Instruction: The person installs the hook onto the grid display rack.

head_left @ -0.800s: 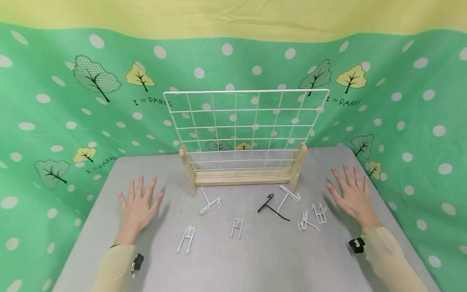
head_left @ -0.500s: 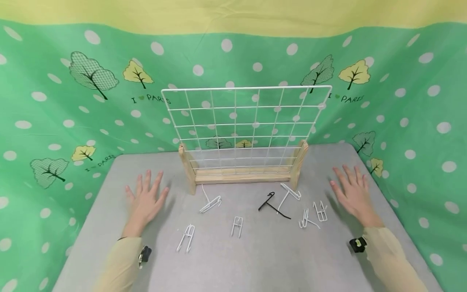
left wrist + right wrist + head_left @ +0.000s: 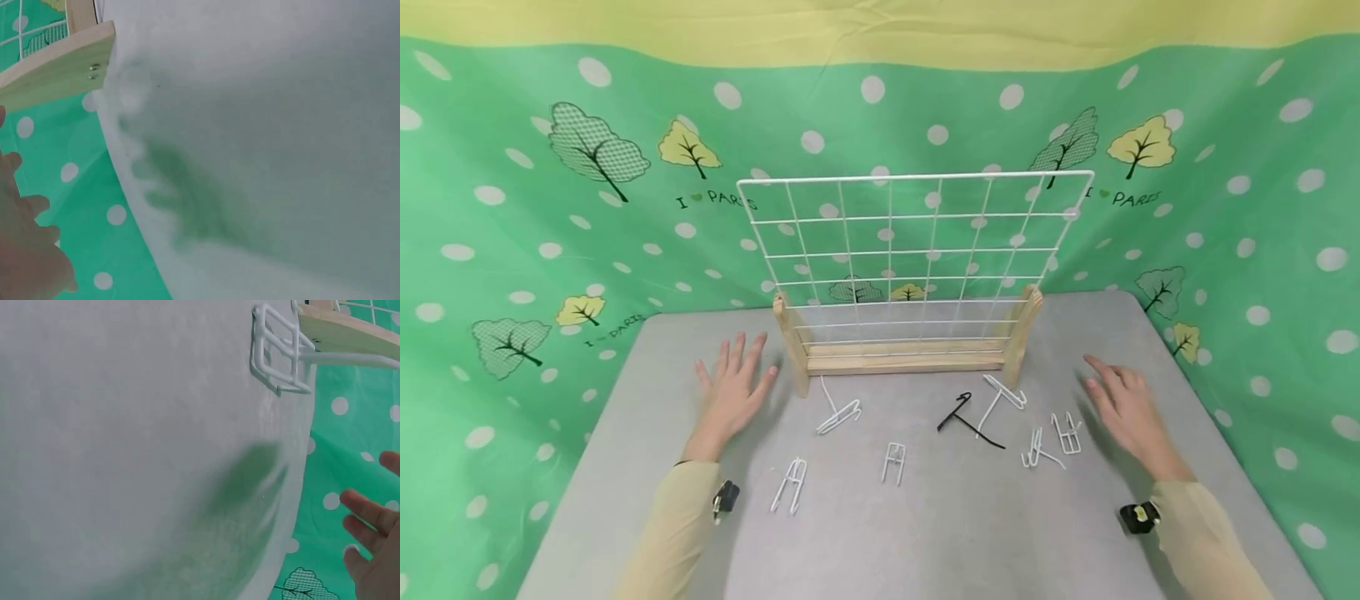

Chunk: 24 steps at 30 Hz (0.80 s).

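Note:
A white wire grid panel (image 3: 917, 177) stands upright in a wooden base (image 3: 904, 359) at the back of the table. To its left, my left hand (image 3: 730, 404) hovers with fingers spread, holding nothing. On the right side my right hand (image 3: 1129, 414) is over the table, its index finger extended and the others slightly bent, also holding nothing. The nearest thing to it is a white wire hook (image 3: 1066, 433), also large in the right wrist view (image 3: 294, 353). A black hook (image 3: 961, 418) and several more white hooks, among them one near the left hand (image 3: 839, 417), lie in front of the rack.
The grey table (image 3: 955, 533) has green polka-dot cloth (image 3: 808, 100) hanging behind it and at both sides. Wooden uprights (image 3: 1021, 337) bound the rack at each end. Small white hooks (image 3: 789, 485) lie scattered toward the front.
My left hand has moved right and slightly forward, closer to the rack. The fingers of my right hand have gone from spread to partly bent, with the hand nearly in place. The hooks lie still.

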Tool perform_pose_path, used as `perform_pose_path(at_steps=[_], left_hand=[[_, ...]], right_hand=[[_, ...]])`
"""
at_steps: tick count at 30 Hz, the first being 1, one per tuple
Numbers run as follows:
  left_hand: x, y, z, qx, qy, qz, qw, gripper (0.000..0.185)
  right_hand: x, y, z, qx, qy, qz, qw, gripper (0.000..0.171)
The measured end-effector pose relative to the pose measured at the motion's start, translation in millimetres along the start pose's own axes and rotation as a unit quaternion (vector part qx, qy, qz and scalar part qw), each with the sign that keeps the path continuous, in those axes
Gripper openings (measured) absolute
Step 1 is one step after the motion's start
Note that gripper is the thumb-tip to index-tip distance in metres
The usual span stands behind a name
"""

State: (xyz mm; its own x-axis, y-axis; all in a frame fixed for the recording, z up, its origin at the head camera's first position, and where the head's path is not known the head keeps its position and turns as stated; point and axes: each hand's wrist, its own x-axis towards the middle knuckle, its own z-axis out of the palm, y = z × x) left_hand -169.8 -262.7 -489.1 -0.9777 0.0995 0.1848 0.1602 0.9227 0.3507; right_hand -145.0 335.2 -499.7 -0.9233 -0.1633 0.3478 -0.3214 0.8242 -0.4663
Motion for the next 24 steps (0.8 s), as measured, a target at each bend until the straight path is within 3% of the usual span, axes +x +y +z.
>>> perform_pose_path(at_steps=[12, 20, 24], left_hand=[[27.0, 21.7, -21.8, -0.082, 0.024, 0.024, 0.996, 0.062], [49.1, 41.0, -45.3, -0.152, 0.037, 0.066, 0.9855, 0.062], [57.6, 48.0, -49.0, -0.173, 0.022, 0.084, 0.9811, 0.063]], right_hand=[[-11.9, -13.3, -1.0, 0.068, -0.009, 0.01, 0.998, 0.034], [-23.0, -14.8, 0.3, 0.081, -0.008, 0.014, 0.997, 0.032], [-28.5, -12.7, 1.3, 0.079, -0.011, 0.018, 0.997, 0.032]])
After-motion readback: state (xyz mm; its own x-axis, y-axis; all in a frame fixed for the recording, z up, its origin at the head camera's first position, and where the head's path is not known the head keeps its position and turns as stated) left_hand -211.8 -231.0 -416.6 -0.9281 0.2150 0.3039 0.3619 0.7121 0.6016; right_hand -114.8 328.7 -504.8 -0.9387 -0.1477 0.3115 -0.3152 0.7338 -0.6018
